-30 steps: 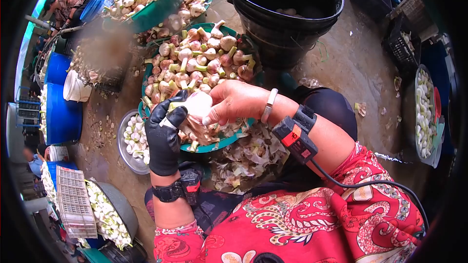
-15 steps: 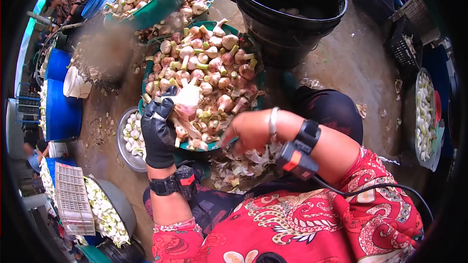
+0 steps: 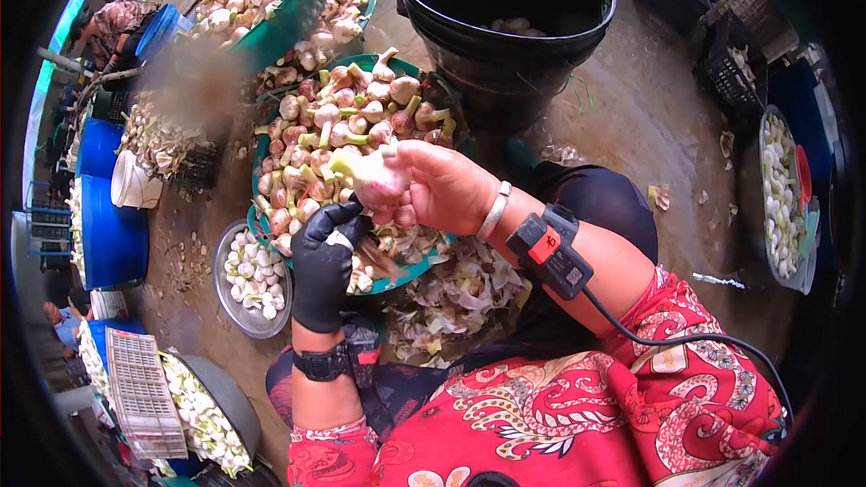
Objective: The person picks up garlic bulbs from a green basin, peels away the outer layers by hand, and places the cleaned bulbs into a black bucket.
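Head view. The right hand (image 3: 442, 185), bare, is closed around a garlic bulb (image 3: 377, 182) with its green stem stub pointing left; the bulb sits above the near edge of the green basin (image 3: 431, 257). The left hand (image 3: 322, 266), in a black glove, is just below and to the left of the bulb, thumb and forefinger pinched together near the bulb's base; whether it grips a strip of skin or a small blade cannot be told. The basin is heaped with unpeeled, pink-skinned garlic (image 3: 343, 117).

Just left of the basin, a metal bowl (image 3: 227, 293) on the floor holds white peeled cloves. Loose peelings (image 3: 460, 293) lie piled between the basin and the person's lap. A black bucket (image 3: 505, 9) stands at the far side, with a few pale pieces at its bottom.

Judgement: the step in hand is stripping the outer skin from the held bulb. The next move probably calls for a firm hold by the right hand while the left pulls skin away, then a drop of cleaned pieces into the metal bowl.
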Motion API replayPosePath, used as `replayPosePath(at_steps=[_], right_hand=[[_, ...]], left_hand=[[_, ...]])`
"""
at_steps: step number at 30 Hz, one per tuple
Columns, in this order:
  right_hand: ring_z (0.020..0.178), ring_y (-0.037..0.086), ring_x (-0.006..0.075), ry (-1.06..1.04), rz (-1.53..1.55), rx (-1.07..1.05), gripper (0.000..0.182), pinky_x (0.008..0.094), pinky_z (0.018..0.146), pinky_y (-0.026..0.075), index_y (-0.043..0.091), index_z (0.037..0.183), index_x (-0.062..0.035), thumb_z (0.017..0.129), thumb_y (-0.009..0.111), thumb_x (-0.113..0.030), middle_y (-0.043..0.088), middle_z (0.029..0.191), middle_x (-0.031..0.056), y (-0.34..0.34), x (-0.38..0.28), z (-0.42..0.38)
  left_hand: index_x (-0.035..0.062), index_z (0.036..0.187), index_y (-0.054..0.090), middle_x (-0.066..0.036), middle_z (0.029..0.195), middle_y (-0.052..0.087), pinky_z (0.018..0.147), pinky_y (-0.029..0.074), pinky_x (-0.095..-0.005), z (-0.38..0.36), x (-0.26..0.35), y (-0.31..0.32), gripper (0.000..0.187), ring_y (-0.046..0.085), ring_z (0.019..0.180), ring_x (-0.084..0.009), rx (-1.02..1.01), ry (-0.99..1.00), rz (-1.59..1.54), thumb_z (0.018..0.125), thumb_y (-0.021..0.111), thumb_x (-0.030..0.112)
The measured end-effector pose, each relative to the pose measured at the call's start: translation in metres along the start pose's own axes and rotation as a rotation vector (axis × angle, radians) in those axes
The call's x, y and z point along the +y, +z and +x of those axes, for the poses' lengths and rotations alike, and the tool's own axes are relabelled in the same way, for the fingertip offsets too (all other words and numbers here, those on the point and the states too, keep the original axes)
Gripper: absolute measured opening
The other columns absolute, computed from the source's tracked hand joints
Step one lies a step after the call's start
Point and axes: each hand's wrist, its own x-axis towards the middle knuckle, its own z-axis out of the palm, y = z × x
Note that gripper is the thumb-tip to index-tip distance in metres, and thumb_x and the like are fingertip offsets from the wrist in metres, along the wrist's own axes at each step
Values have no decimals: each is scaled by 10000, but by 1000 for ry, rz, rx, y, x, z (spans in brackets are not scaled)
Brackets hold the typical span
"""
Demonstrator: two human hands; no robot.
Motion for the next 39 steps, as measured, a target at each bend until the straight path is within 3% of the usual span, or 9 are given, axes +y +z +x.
replayPosePath(at_steps=[5,8,17,26,34,36,37,38,39], right_hand=[[772,616,173,-20,-28,164,310,218,603,454,536,1097,-50,888,549,-278,615,928,62,10,4,-3],[868,607,140,-200,-288,158,464,243,691,497,449,1221,-49,835,686,-145,592,1015,60,12,6,-2],[848,552,96,-332,-805,172,578,251,773,497,366,1366,-75,854,633,-87,540,1038,50,12,27,3],[632,603,174,323,4,253,339,268,455,464,587,1029,-105,936,456,-403,624,792,33,11,15,6],[683,626,191,295,-128,72,485,305,489,474,581,1063,-105,946,379,-530,628,750,56,8,6,4],[734,612,153,187,-218,153,457,328,598,503,549,1106,-89,907,531,-499,618,798,55,9,9,5],[734,612,153,186,-218,152,457,328,598,503,549,1106,-89,907,531,-499,618,798,55,11,17,6],[727,621,161,-243,-555,250,474,334,630,516,534,1094,-61,845,635,-451,618,835,66,13,29,9],[721,630,169,-684,-879,340,523,340,662,528,520,1082,-34,783,739,-404,619,873,77,14,35,10]], left_hand=[[-43,1092,620,-66,950,669,772,488,-255,0,12,-6,242,609,839,-107,33,-30,72,871,614,56],[-41,1206,543,-74,1029,650,767,496,-248,1,20,-1,345,616,846,-124,0,71,-259,878,607,44],[-32,1135,593,-81,1011,658,735,519,-263,5,15,0,293,626,839,-135,23,36,-198,845,614,3],[-20,1059,621,-34,946,657,744,492,-269,4,-1,-15,258,608,821,-118,18,199,293,802,593,-18],[-14,1141,607,-61,1038,660,858,475,-273,2,1,4,300,614,929,-135,41,81,-128,843,580,-30],[-16,1137,610,-69,1049,661,851,481,-276,3,0,0,292,618,927,-139,21,80,-155,847,574,-28],[-24,1109,622,-80,1054,660,839,487,-278,5,-2,-8,263,622,922,-142,-21,338,310,852,568,-24],[-31,1081,634,-91,1059,660,826,494,-281,6,0,-12,237,625,918,-145,-61,591,777,856,561,-20],[-31,1081,634,-91,1059,660,826,494,-281,6,1,-11,237,625,918,-145,-59,593,776,856,561,-20]])
